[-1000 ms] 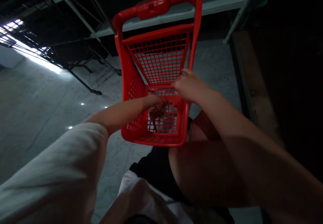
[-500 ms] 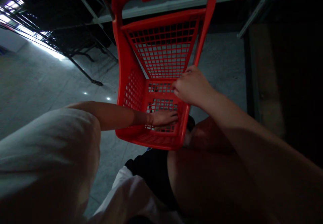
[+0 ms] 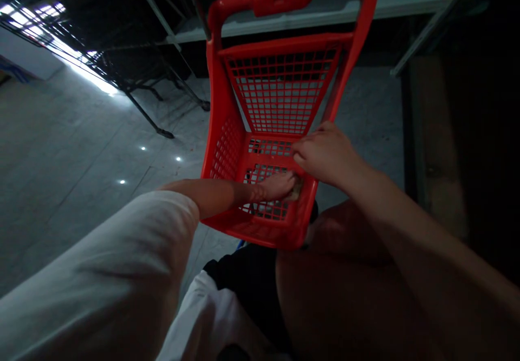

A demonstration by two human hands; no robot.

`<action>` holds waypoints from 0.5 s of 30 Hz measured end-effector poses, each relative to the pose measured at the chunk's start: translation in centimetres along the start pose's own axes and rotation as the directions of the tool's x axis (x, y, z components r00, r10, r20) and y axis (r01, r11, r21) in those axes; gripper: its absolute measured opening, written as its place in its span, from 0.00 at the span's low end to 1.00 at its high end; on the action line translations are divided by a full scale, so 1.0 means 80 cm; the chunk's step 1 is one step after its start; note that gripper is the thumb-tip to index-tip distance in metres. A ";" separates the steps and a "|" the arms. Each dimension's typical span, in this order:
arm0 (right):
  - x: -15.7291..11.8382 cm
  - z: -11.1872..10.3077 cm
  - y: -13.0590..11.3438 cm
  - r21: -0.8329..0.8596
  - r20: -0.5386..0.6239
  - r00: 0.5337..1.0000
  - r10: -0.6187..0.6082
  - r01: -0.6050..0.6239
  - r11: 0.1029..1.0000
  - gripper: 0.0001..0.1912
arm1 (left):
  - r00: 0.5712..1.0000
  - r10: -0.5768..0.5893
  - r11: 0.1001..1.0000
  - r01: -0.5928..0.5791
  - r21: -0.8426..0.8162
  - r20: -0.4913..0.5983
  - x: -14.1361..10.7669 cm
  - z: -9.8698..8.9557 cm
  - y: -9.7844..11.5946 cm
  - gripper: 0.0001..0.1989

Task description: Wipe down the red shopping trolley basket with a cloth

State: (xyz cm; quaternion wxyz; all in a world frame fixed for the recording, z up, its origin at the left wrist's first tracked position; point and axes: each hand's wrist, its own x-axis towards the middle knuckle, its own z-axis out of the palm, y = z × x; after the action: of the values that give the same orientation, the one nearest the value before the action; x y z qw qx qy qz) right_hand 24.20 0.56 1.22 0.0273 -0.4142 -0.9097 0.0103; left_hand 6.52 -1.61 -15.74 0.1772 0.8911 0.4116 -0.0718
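Observation:
A red plastic shopping cart (image 3: 276,44), with grid panels in its back, floor and sides, stands in front of me. Inside the basket, low down, my left hand (image 3: 279,185) has its fingers bent over a small tan cloth (image 3: 296,189), pressed where the floor meets the right wall. The cloth is mostly covered and dim. My right hand (image 3: 320,150) is closed over the cart's right rim, with its fingertips on the inner side.
Behind the cart runs a pale metal shelf frame (image 3: 260,24). Dark wire racks with legs (image 3: 148,117) stand at the upper left on the grey floor (image 3: 93,149). My bare legs and black shorts (image 3: 247,274) are close below the cart.
My left hand has slid right with the cloth, up to the basket's right wall, and its fingers are more bent. The view has shifted a little; my right hand stays on the rim.

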 end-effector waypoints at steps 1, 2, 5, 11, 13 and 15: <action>-0.001 0.000 0.001 -0.001 0.010 1.000 -0.009 0.009 1.000 0.17 | 0.999 -0.033 0.999 0.033 0.012 -0.020 0.009 -0.006 -0.012 0.12; -0.002 -0.001 0.002 -0.002 0.020 1.000 -0.018 0.018 1.000 0.17 | 0.994 -0.096 0.995 0.098 0.026 -0.053 0.020 -0.016 -0.029 0.12; -0.005 -0.004 0.003 -0.006 0.042 0.999 -0.034 0.035 0.999 0.17 | 0.902 -0.381 0.918 0.395 0.037 -0.202 0.045 -0.049 -0.088 0.17; -0.006 -0.008 -0.001 -0.007 0.053 0.999 -0.001 0.001 1.000 0.17 | 0.568 -0.739 0.647 0.749 -0.144 -0.363 0.054 -0.052 -0.119 0.18; -0.005 -0.009 -0.002 -0.003 0.065 0.998 0.009 -0.008 1.000 0.16 | 0.569 -0.743 0.652 0.735 -0.189 -0.352 0.067 -0.032 -0.091 0.18; -0.004 -0.011 -0.003 -0.001 0.072 0.997 0.016 -0.016 1.000 0.16 | 0.677 -0.654 0.754 0.620 -0.218 -0.337 0.089 -0.015 -0.056 0.17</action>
State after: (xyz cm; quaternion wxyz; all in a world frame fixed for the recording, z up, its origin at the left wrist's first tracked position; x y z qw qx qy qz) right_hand 24.32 0.17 2.06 -0.0059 -0.4207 -0.9068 0.0252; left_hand 7.70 6.56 -17.77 0.0927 0.6786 0.7253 0.0689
